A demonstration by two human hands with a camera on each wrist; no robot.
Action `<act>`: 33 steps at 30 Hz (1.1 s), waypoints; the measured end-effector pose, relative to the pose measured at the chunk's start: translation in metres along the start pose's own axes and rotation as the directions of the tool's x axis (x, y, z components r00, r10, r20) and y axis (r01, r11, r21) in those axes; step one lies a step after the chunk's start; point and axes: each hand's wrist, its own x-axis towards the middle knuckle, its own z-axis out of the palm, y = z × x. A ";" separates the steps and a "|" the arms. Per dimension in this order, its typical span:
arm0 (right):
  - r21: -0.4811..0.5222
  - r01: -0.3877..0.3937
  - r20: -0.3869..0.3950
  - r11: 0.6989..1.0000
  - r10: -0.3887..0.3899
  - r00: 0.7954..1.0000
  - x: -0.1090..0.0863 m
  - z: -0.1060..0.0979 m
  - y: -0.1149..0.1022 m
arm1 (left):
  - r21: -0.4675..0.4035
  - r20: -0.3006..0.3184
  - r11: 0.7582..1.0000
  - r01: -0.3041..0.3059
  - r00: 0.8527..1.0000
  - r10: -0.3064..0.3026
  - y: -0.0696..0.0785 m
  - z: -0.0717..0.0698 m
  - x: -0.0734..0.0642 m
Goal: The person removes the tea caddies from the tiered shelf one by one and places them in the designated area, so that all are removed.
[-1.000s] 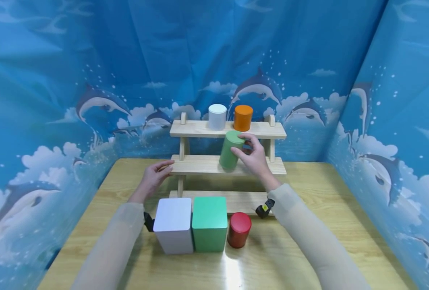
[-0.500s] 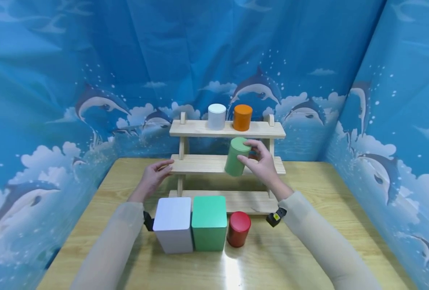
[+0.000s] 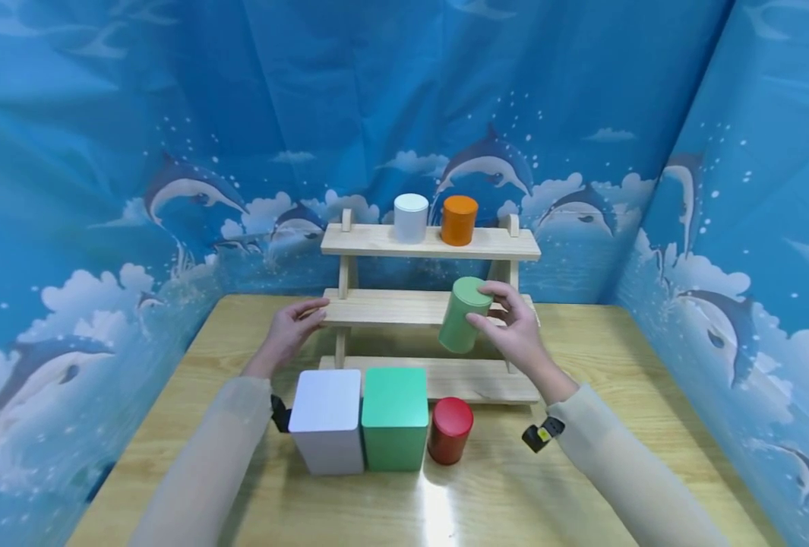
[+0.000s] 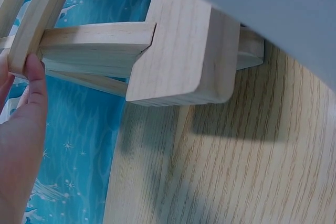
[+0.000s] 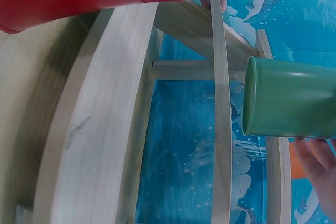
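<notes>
My right hand point(image 3: 519, 336) grips a green cylinder point(image 3: 460, 319) near its top, thumb in front, and holds it slightly tilted before the middle shelf of a three-tier wooden display stand point(image 3: 383, 307). In the right wrist view the cylinder point(image 5: 294, 98) shows its base out in front of the lower shelves. At the stand's left side my left hand point(image 3: 286, 336) pinches the end of the middle shelf; thumb and fingertips point(image 4: 35, 74) press its edge in the left wrist view. On the top shelf stand a white cylinder point(image 3: 410, 219) and an orange cylinder point(image 3: 459, 221).
In front of the stand, a white box point(image 3: 327, 422), a green box point(image 3: 395, 419) and a red cylinder point(image 3: 450, 431) stand in a row on the wooden table point(image 3: 595, 365). A blue dolphin-print curtain point(image 3: 377, 91) encloses the back and sides.
My right hand has brought the green cylinder right, down and towards me, from over the middle shelf to in front of it. My left hand has stayed at the shelf's end.
</notes>
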 end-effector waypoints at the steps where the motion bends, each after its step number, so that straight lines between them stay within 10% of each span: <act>1: 0.002 -0.001 -0.001 1.000 0.001 1.000 -0.002 -0.001 0.000 | 0.000 -0.002 1.000 0.002 1.000 -0.002 0.000 0.000 0.000; 33: -0.094 -0.022 -0.014 0.995 0.021 1.000 -0.085 -0.037 0.005 | 0.089 0.024 0.996 -0.001 1.000 -0.001 0.000 -0.003 0.002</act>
